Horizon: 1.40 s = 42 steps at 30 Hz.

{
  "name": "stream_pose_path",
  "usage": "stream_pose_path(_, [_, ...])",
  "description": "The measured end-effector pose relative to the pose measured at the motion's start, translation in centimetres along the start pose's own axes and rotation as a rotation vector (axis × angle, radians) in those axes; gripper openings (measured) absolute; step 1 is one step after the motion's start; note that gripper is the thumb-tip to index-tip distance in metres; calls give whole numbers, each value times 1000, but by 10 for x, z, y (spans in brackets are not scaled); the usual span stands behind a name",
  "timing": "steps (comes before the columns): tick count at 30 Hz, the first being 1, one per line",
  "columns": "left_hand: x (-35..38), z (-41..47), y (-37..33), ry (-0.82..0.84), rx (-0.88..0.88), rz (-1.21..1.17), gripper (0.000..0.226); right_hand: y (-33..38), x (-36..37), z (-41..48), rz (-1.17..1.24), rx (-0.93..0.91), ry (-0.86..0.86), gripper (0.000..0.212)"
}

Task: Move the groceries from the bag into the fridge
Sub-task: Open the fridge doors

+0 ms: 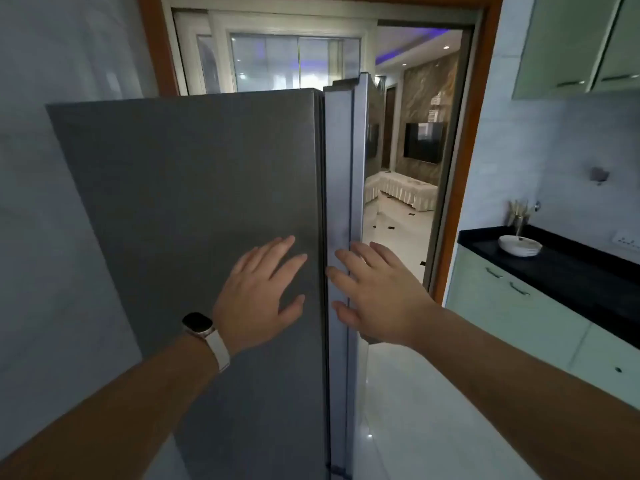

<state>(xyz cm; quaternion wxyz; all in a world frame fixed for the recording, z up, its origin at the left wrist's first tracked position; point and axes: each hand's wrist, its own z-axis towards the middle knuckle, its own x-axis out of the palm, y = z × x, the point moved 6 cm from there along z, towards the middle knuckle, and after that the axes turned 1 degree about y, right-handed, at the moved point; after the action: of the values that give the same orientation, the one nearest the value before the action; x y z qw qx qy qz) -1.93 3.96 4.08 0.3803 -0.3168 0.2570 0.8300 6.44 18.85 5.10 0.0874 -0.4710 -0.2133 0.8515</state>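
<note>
Filling the space straight ahead of both hands, the grey fridge (pixel 190 185) stands shut-faced, and its inside is hidden. The left hand (pixel 258 292) lies flat on the broad panel with fingers (pixel 277 251) straight and spread, holding nothing. Just right of them runs the pale door edge (pixel 341 168), slightly proud of the panel. The right hand (pixel 377 292) reaches onto it with fingers (pixel 349 261) straight and a little apart, gripping nothing. Whether the tips press the edge or only brush it is hard to tell.

Beyond the right fingers a doorway shows a sofa (pixel 405 192) and a wall TV (pixel 425 142). Further right, a black worktop (pixel 571 268) carries a white bowl (pixel 519 244). A watch (pixel 198 323) sits on the left wrist. The fridge's foot is cut off below.
</note>
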Motion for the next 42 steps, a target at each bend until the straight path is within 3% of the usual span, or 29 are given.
stream_pose_path(8, [14, 44, 8, -62, -59, 2, 60, -14, -11, 38, 9, -144, -252, 43])
stream_pose_path(16, [20, 75, 27, -271, 118, 201, 59, -29, 3, 63, -124, -193, -240, 40])
stream_pose_path(29, [64, 81, 35, -573, 188, 161, 81, -31, 21, 71, -296, -178, -307, 30])
stream_pose_path(42, [59, 82, 37, -597, 210, 121, 73, -26, 22, 70, -315, -121, -329, 25])
